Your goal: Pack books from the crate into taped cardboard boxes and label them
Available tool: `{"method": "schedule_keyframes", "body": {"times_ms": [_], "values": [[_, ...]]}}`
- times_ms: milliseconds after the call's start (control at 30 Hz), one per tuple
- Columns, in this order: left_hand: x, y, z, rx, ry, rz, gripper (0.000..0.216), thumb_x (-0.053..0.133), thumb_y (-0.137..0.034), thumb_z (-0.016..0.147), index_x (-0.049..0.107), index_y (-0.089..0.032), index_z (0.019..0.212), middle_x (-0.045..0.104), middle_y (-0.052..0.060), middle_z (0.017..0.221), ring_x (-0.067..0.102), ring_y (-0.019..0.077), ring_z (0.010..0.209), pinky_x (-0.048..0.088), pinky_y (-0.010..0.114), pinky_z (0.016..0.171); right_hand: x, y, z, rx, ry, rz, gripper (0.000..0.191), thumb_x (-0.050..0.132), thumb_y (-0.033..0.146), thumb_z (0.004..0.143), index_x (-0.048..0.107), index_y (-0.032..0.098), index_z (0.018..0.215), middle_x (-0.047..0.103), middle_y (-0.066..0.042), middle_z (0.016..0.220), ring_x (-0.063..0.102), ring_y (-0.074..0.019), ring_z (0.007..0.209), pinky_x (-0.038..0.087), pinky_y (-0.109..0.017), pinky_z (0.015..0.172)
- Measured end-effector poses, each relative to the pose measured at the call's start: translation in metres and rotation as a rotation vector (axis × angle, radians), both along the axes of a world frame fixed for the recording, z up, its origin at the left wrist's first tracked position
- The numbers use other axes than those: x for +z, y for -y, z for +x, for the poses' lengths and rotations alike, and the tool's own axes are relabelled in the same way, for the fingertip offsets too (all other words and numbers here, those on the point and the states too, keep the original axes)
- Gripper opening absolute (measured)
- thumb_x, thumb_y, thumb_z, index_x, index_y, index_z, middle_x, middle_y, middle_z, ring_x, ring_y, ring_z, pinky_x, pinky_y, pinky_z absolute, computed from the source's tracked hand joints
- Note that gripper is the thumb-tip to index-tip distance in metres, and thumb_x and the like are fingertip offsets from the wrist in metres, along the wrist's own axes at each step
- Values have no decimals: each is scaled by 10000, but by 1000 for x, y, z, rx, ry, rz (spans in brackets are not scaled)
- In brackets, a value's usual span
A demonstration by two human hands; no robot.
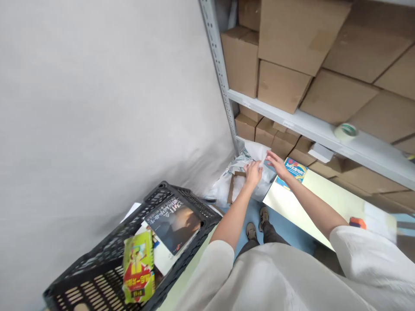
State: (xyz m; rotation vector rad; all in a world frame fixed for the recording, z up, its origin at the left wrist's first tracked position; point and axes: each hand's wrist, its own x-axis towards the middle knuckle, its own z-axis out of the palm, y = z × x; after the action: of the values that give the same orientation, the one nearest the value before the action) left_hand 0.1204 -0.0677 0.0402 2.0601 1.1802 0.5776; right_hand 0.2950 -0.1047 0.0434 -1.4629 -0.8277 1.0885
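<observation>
Both my arms reach forward and down toward a clear plastic bag (pixel 259 152) near the foot of the shelf. My left hand (pixel 252 172) is closed on the bag's edge. My right hand (pixel 275 163) pinches the same bag from the right side. A blue and yellow book (pixel 294 169) lies just right of my right hand on a pale table top (pixel 327 203). More crumpled plastic wrap (pixel 223 183) and a cardboard piece (pixel 234 185) lie under my hands.
A black plastic crate (pixel 106 259) at lower left holds a dark book (pixel 173 222) and a green and red booklet (pixel 138 267). A metal shelf (pixel 311 125) with cardboard boxes (pixel 282 86) and a tape roll (pixel 345 130) is ahead. An orange object (pixel 357 223) lies at right. My shoes (pixel 256 224) stand on blue floor.
</observation>
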Motion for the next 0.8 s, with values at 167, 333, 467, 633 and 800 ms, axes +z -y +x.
{"method": "schedule_keyframes", "body": {"times_ms": [167,333,467,633,800], "values": [[25,57,9,-453,4,139,488,516,-103,992,787,-294,1349,736,115,1160,620,322,1273,248,537,1312,19,70,29,-250,-25,-57,696,655,680,939,627,345,1549,667,-52,1546,672,-278,1329,609,-425,1034],[29,93,19,-658,-14,176,540,495,-59,955,805,-334,1300,713,119,1111,615,320,1240,235,546,1299,23,123,74,-549,-69,-60,716,663,684,892,652,258,1468,704,-101,1471,697,-278,1253,609,-362,920],[23,107,37,-703,-78,204,500,481,-65,971,799,-310,1268,713,129,1128,615,317,1231,282,530,1267,23,175,113,-770,-74,-2,604,715,577,817,717,277,1340,740,-79,1389,700,-252,1214,580,-324,888],[4,121,64,-599,-171,180,431,501,-100,1002,818,-292,1221,712,146,1214,588,332,1255,299,557,1223,3,248,143,-889,8,-30,604,695,579,785,747,281,1308,764,-83,1308,723,-236,1143,579,-342,907],[-27,134,82,-512,-327,119,445,506,-102,977,851,-279,1194,709,174,1322,525,362,1336,282,595,1193,-36,311,139,-884,-6,-269,639,638,589,859,710,247,1394,734,-125,1398,719,-256,1207,597,-362,941]]}}
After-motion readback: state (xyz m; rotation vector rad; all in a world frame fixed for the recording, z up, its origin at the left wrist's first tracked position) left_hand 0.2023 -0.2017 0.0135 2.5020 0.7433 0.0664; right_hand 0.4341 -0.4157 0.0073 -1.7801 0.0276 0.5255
